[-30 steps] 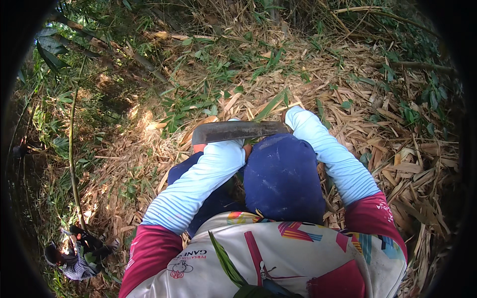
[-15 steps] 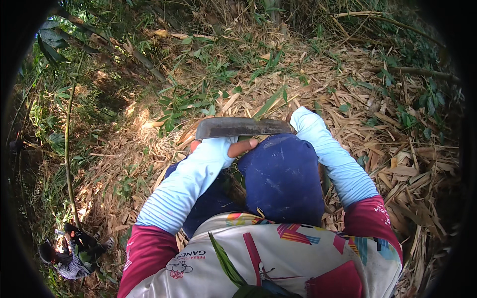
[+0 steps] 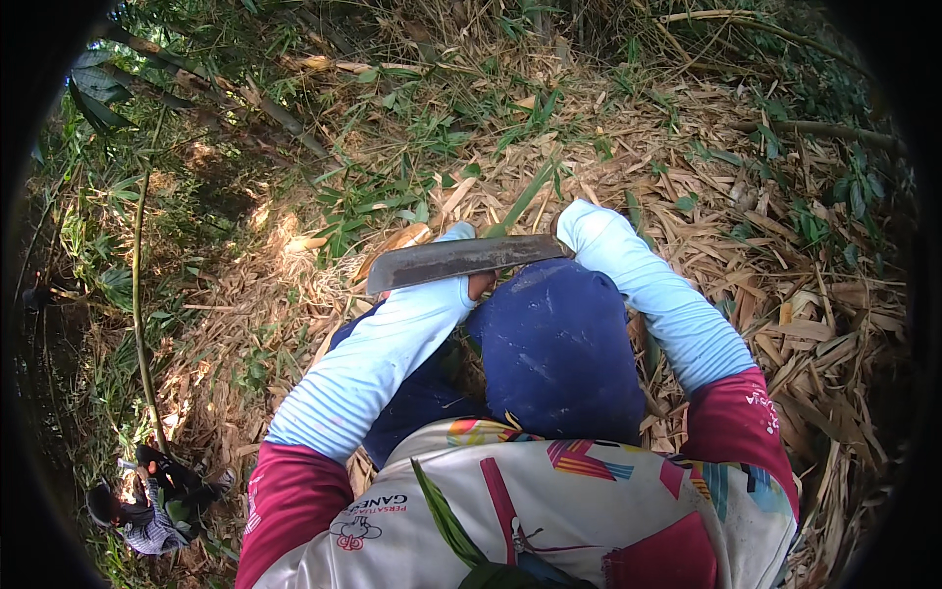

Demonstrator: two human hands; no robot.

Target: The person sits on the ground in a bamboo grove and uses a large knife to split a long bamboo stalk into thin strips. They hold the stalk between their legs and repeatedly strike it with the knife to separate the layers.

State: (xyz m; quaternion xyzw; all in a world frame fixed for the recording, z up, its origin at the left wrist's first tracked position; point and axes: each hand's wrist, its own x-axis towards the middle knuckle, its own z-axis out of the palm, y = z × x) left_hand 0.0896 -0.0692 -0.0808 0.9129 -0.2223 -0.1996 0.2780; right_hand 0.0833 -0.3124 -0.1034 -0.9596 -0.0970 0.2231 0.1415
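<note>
Nearest, behind the right knee, is the printed shirt. The machete lies crosswise at the front of the knee, its blade reaching left over the pale left sleeve; whether it touches the cloth cannot be told. Just beyond the knee, the right hand is at the blade's inner end, its fingers seemingly clamped on a handle that the cuff hides. The left hand shows only a patch of skin just left of the knee; I cannot tell whether its fingers are apart, together or closed on something. With the blade so close to wrist and knee, a slipping right grip or a jerk of the left arm could, I judge, cut either. Beyond the knee a green strip slants away from the blade, its lower end hidden; if it gave suddenly, the blade might skid. Farther out lie dry leaves, and well left of the knee is a person.
</note>
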